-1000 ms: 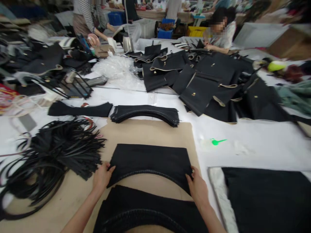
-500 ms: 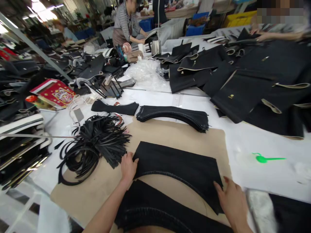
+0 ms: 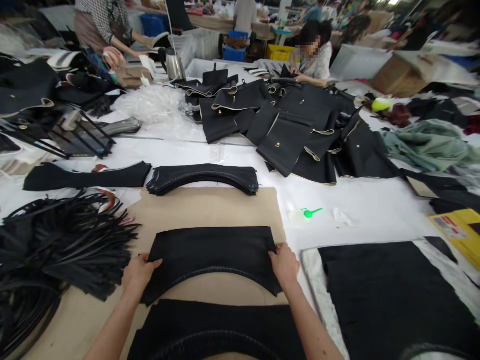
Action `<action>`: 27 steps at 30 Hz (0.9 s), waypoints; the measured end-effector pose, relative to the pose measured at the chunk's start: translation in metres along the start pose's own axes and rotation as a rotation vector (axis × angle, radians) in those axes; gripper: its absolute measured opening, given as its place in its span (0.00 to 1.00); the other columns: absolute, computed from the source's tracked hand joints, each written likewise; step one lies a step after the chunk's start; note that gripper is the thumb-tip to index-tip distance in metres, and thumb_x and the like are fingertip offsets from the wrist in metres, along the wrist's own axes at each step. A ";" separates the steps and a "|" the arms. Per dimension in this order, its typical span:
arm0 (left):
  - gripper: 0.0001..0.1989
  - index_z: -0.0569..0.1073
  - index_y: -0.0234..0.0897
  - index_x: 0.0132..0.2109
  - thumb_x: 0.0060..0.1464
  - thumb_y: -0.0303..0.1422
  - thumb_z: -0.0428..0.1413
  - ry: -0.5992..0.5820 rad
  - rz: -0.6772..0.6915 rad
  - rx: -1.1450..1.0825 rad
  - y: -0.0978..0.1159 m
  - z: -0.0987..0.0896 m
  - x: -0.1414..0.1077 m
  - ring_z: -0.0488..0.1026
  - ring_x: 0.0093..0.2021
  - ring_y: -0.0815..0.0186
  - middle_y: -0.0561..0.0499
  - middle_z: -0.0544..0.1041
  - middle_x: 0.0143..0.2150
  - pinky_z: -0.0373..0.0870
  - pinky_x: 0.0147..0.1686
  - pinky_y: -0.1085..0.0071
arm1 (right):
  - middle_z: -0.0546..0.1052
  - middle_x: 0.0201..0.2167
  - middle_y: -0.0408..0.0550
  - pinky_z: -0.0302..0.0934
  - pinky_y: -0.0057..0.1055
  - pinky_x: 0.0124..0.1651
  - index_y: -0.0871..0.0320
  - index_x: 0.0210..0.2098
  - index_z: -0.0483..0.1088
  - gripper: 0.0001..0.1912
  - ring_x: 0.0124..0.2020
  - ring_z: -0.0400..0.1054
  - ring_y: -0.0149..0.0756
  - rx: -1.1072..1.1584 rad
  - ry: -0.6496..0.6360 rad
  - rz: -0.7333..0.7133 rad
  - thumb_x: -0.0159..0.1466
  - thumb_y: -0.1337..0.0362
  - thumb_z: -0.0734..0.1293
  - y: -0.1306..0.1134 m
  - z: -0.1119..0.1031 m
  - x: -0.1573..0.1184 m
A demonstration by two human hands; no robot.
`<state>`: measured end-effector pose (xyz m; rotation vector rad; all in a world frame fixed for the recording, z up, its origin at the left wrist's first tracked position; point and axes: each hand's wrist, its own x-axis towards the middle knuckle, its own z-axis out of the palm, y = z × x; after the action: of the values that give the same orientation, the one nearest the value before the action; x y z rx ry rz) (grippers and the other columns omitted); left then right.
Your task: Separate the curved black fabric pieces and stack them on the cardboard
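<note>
A black fabric panel (image 3: 213,247) with a curved, stitched lower edge lies over a brown paper sheet (image 3: 258,205). At its left end, my left hand (image 3: 138,272) pinches the edge between thumb and fingers. My right hand (image 3: 285,265) grips the opposite end the same way. Nearer to me rests a stack of similar black panels (image 3: 221,320), partly cut off by the frame. Beyond the held panel sits another stack of curved black pieces (image 3: 204,179), with one more black piece (image 3: 88,176) to its left.
Black strips (image 3: 75,245) spread at the left. A green plastic scoop (image 3: 308,213) lies on the white table. Black cloth (image 3: 393,300) rests at the right near a yellow box (image 3: 461,235). Finished-looking black pieces (image 3: 288,140) pile up at the back, where a co-worker (image 3: 315,60) sits.
The view has swung to the right, bringing the black cloth and yellow box into sight. My right hand now grips the panel's right end, where its fingers were looser before.
</note>
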<state>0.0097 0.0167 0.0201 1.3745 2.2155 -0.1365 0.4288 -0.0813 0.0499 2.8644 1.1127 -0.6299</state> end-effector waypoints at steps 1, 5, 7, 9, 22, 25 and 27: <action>0.15 0.73 0.41 0.31 0.42 0.48 0.57 -0.001 0.009 -0.001 0.000 0.000 0.000 0.75 0.36 0.49 0.45 0.78 0.30 0.66 0.30 0.63 | 0.73 0.41 0.53 0.58 0.47 0.47 0.58 0.45 0.64 0.13 0.47 0.67 0.50 0.007 -0.005 0.008 0.60 0.62 0.62 0.000 0.000 0.002; 0.13 0.71 0.42 0.29 0.43 0.46 0.55 0.013 0.034 -0.001 0.004 -0.001 -0.004 0.75 0.35 0.50 0.46 0.77 0.29 0.66 0.30 0.64 | 0.71 0.43 0.55 0.59 0.47 0.45 0.57 0.41 0.66 0.12 0.48 0.65 0.52 0.006 0.014 0.021 0.58 0.62 0.62 -0.001 -0.001 0.004; 0.13 0.70 0.42 0.30 0.44 0.46 0.54 -0.007 0.022 -0.001 0.006 -0.001 -0.007 0.75 0.35 0.50 0.46 0.76 0.30 0.65 0.29 0.64 | 0.70 0.44 0.57 0.59 0.47 0.46 0.57 0.40 0.66 0.11 0.50 0.63 0.54 0.006 0.032 0.022 0.58 0.62 0.61 -0.002 -0.001 0.002; 0.13 0.69 0.42 0.31 0.46 0.46 0.53 -0.024 0.023 -0.004 0.008 -0.001 -0.009 0.74 0.34 0.51 0.46 0.76 0.30 0.64 0.29 0.64 | 0.70 0.44 0.56 0.58 0.48 0.47 0.57 0.41 0.65 0.11 0.50 0.63 0.53 0.014 0.043 0.018 0.58 0.63 0.61 -0.003 -0.001 0.000; 0.11 0.72 0.41 0.32 0.41 0.41 0.57 -0.036 0.068 -0.197 0.001 -0.005 -0.004 0.75 0.36 0.52 0.50 0.77 0.30 0.65 0.31 0.64 | 0.75 0.32 0.51 0.57 0.36 0.38 0.56 0.37 0.67 0.11 0.38 0.70 0.47 0.122 -0.011 -0.079 0.60 0.60 0.57 0.007 0.004 -0.001; 0.12 0.73 0.40 0.32 0.39 0.40 0.58 -0.062 0.099 -0.297 -0.002 -0.007 -0.007 0.75 0.34 0.54 0.51 0.78 0.29 0.68 0.33 0.64 | 0.74 0.32 0.49 0.55 0.34 0.38 0.56 0.37 0.66 0.10 0.36 0.69 0.43 0.185 0.011 -0.153 0.61 0.60 0.56 0.012 0.003 -0.004; 0.14 0.73 0.39 0.33 0.37 0.41 0.59 -0.108 0.134 -0.380 -0.001 -0.013 -0.011 0.76 0.33 0.55 0.52 0.78 0.29 0.70 0.33 0.64 | 0.73 0.30 0.46 0.55 0.32 0.37 0.55 0.35 0.64 0.08 0.34 0.68 0.40 0.246 0.021 -0.206 0.60 0.60 0.57 0.016 -0.001 -0.005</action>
<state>0.0074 0.0120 0.0363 1.2631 1.9298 0.2409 0.4367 -0.0962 0.0504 2.9851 1.4419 -0.7989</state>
